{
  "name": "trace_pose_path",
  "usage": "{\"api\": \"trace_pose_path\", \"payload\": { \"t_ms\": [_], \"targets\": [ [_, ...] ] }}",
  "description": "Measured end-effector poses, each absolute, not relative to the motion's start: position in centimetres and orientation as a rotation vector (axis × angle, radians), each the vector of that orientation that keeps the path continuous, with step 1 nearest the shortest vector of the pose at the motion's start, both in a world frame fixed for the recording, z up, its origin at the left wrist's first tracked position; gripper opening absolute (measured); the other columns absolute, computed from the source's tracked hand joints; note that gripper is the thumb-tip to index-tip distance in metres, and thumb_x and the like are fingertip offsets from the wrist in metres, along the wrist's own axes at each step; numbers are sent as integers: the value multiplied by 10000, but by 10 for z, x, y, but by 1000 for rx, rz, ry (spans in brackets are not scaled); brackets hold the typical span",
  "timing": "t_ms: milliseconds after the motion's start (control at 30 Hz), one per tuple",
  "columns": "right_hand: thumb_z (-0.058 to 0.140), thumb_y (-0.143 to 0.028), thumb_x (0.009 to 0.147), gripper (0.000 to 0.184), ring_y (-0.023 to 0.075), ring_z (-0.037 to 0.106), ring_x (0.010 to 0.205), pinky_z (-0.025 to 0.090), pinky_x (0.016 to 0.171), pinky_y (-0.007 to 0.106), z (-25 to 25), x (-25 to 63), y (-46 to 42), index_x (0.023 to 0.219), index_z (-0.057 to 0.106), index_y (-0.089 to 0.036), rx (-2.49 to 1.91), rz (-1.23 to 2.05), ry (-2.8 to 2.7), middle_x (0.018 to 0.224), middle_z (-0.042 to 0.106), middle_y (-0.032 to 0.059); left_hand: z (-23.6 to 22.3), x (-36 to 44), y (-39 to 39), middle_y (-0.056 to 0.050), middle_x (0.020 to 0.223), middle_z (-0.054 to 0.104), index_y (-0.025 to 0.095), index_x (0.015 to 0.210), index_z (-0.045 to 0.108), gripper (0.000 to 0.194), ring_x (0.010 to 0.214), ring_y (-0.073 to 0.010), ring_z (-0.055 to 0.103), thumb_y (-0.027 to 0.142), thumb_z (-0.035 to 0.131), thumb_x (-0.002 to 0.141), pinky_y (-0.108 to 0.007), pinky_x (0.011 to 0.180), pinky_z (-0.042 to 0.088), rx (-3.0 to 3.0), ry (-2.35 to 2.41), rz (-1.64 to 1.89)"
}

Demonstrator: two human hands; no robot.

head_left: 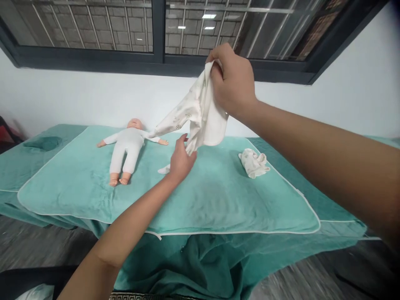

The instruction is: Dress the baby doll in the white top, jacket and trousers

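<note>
A small white baby garment (200,104) with a faint print hangs in the air over the bed. High up, my right hand (233,79) is closed on its top edge. My left hand (183,160) grips a lower part of the same cloth, its fingers wrapped round it. One sleeve-like part stretches out to the left, towards the doll; a small white end shows beside my left hand. The baby doll (128,146), dressed in white, lies on its back on the left, arms spread. The garment's exact kind cannot be made out.
A bundled white printed cloth (253,162) lies on the right of the light green mat (237,208). Darker green covers (200,262) drape over the bed's front edge. Behind stand a white wall (78,96) and a dark-framed window (159,62) with metal bars.
</note>
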State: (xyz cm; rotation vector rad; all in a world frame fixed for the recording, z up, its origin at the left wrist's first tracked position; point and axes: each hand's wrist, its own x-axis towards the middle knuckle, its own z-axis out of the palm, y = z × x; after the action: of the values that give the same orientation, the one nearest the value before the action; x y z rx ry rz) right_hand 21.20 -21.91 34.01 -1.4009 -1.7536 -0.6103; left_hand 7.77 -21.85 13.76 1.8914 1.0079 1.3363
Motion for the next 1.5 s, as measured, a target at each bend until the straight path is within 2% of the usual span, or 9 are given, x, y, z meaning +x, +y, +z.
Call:
{"api": "trace_pose_path", "payload": {
  "t_ms": [100,333,433,600,733,833,1100,1267,1500],
  "targets": [
    [418,-201,1013,291,247,624,1027,428,906,381,336,228,-223,1233,609,-202,-1582,-675,-1788,1136,706,77,141,43,-198,-88,1310,629,215,1271,538,431,1217,-248,590,116,519,853,-407,1071,462,2063,1140,1396],
    [465,-282,961,341,323,645,1072,460,880,433,296,287,-230,1221,660,-179,-2024,-618,-2013,1204,714,143,169,-39,-163,-72,1082,722,190,1054,657,248,1024,-240,649,209,464,899,-376,950,492,2164,1410,1503],
    [568,-262,865,296,334,639,1122,480,937,449,272,285,-231,1119,706,-201,-2137,-249,-2224,1223,703,119,188,-45,-169,-50,1085,738,194,1076,668,260,1016,-226,660,268,463,934,-351,933,489,2234,1318,1443],
    [706,-412,806,622,282,568,1284,480,1035,398,231,225,-238,1393,554,-272,-1494,447,-2332,1469,561,75,218,-24,-202,-25,1144,740,226,1125,683,294,1076,-227,659,268,437,970,-339,940,470,2593,1038,1095],
    [617,-444,865,303,233,659,956,499,827,338,207,185,-239,1076,689,-238,-1323,597,-2261,1067,733,23,227,-19,-219,-42,1125,731,225,1154,666,308,1031,-237,666,267,410,987,-337,875,470,2722,1161,926],
    [521,-390,899,239,184,617,770,431,696,283,199,188,-235,883,681,-213,-1354,547,-2208,812,689,-11,226,-33,-220,-50,1062,724,233,1117,667,265,988,-251,666,308,449,985,-331,802,454,2818,1331,840],
    [457,-290,901,260,231,627,862,380,689,293,179,230,-232,995,691,-229,-1646,171,-2384,977,736,58,204,-63,-212,-88,1028,674,232,1133,664,291,914,-261,646,295,415,994,-322,676,381,2921,1606,810],
    [447,-210,826,268,227,647,903,429,766,300,167,251,-238,956,681,-209,-1631,224,-2042,1000,737,53,184,-72,-202,-99,1042,667,224,1119,655,280,921,-267,649,319,422,998,-318,661,379,2893,1665,700],
    [538,-344,814,201,225,631,885,463,776,314,157,282,-241,887,675,-216,-1618,429,-1557,923,713,27,172,-87,-191,-58,1033,718,240,1064,651,302,952,-259,655,448,442,998,-321,716,425,2630,1584,707]
  ]
}}
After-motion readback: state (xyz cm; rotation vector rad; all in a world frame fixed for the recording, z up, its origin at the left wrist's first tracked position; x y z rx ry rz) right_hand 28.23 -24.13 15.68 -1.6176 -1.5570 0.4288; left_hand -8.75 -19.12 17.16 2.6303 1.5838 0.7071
